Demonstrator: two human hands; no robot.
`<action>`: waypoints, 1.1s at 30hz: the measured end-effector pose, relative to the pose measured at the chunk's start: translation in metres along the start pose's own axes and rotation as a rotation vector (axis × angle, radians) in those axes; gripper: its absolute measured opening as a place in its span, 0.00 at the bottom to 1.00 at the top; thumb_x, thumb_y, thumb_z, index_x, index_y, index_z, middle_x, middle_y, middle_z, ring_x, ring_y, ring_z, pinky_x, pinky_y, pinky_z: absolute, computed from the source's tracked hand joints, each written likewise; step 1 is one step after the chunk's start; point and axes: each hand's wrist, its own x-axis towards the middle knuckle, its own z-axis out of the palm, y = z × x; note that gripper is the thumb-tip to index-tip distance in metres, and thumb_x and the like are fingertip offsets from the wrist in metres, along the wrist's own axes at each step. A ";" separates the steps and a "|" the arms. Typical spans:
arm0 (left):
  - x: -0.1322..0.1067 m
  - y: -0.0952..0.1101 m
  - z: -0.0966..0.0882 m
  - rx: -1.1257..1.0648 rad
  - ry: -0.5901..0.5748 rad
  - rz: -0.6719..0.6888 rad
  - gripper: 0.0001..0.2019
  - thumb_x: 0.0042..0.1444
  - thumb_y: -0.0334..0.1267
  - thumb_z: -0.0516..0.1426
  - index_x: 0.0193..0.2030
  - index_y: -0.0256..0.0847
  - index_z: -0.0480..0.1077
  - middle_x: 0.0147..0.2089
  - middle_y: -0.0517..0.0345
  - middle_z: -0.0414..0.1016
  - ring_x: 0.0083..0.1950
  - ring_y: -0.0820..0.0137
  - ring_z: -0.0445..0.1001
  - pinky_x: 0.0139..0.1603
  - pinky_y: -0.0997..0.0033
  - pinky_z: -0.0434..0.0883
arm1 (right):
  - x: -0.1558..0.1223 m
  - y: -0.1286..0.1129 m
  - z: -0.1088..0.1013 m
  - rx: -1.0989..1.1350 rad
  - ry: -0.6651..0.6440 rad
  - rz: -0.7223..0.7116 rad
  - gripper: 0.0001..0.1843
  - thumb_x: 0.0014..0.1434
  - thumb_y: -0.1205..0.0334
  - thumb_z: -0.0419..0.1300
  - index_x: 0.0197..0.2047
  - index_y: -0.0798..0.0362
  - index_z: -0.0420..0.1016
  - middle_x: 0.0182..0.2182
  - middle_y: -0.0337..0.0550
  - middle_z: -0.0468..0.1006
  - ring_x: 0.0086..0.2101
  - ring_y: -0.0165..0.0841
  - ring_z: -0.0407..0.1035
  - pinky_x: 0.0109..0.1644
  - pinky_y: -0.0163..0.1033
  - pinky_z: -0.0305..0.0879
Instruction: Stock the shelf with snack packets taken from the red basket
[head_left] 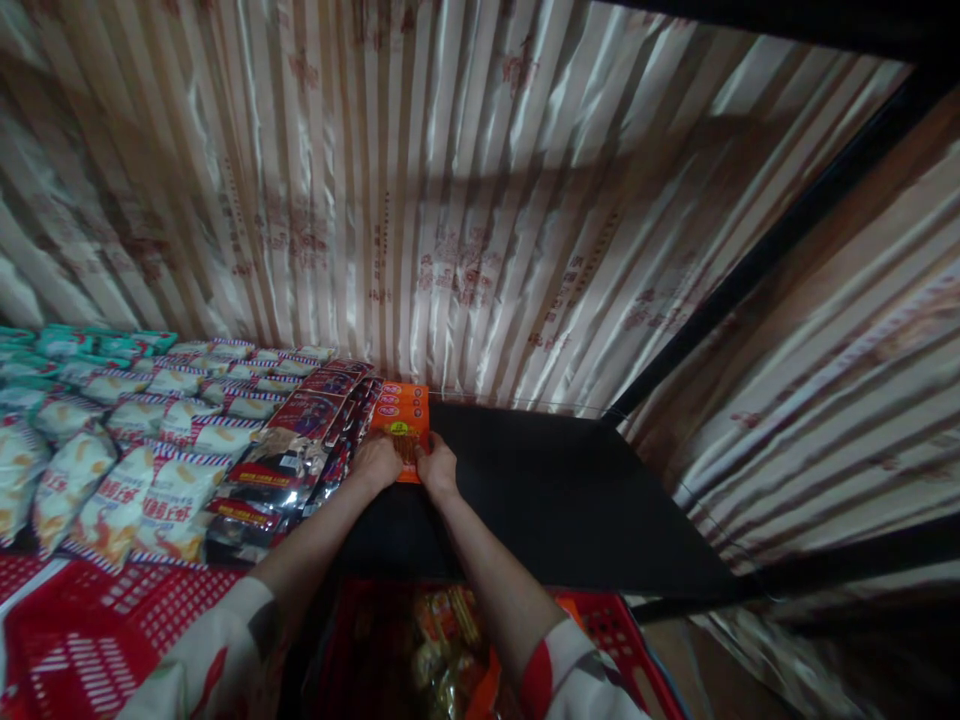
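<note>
Both my hands are at an orange snack packet (409, 405) on the black shelf, at the right end of the rows of goods. My left hand (379, 460) grips its left edge with closed fingers. At the right edge, my right hand (437, 468) pinches the same packet between thumb and fingers. More orange packets seem to lie behind it in a row, partly covered. Just left of my left hand are dark red and black shiny snack packets (289, 455), laid overlapping in a column.
White snack bags with red print (176, 500) stand in rows farther left, and green packets (105, 342) lie at the far left. Below the black shelf (540, 490) are a red basket (615, 635) holding gold and orange packets and another red basket (82, 640). Pleated curtain (465, 200) and black posts enclose the shelf.
</note>
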 end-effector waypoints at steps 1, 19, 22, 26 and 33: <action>0.001 0.001 -0.001 0.003 0.001 0.001 0.19 0.53 0.32 0.48 0.48 0.33 0.71 0.49 0.42 0.75 0.50 0.62 0.73 0.51 0.69 0.67 | 0.000 0.000 0.000 0.003 0.001 0.002 0.21 0.58 0.66 0.53 0.55 0.57 0.67 0.45 0.48 0.77 0.46 0.34 0.72 0.48 0.32 0.64; 0.043 -0.004 0.029 -0.034 0.021 0.108 0.24 0.61 0.43 0.40 0.62 0.41 0.57 0.66 0.51 0.57 0.69 0.64 0.47 0.67 0.54 0.44 | 0.002 0.010 0.006 -0.015 -0.005 -0.039 0.22 0.60 0.63 0.52 0.56 0.60 0.65 0.46 0.53 0.76 0.47 0.36 0.71 0.49 0.33 0.64; 0.041 -0.005 0.031 -0.012 0.022 0.113 0.25 0.61 0.45 0.39 0.62 0.39 0.58 0.67 0.49 0.55 0.70 0.62 0.44 0.67 0.54 0.42 | 0.001 0.011 0.007 -0.026 -0.014 -0.041 0.21 0.60 0.61 0.51 0.56 0.60 0.65 0.45 0.54 0.77 0.46 0.37 0.72 0.47 0.34 0.65; 0.038 -0.005 0.031 0.008 0.031 0.110 0.25 0.61 0.47 0.40 0.62 0.40 0.58 0.67 0.51 0.54 0.69 0.62 0.45 0.68 0.56 0.41 | -0.002 0.009 0.007 -0.048 -0.026 -0.046 0.23 0.62 0.58 0.48 0.57 0.60 0.62 0.41 0.56 0.78 0.43 0.38 0.74 0.43 0.35 0.65; 0.038 -0.008 0.040 0.022 0.113 0.127 0.25 0.60 0.46 0.42 0.61 0.40 0.59 0.67 0.50 0.55 0.69 0.60 0.46 0.67 0.55 0.42 | -0.013 0.002 -0.002 -0.249 -0.075 -0.027 0.25 0.62 0.54 0.47 0.58 0.55 0.61 0.39 0.56 0.78 0.39 0.42 0.74 0.41 0.43 0.65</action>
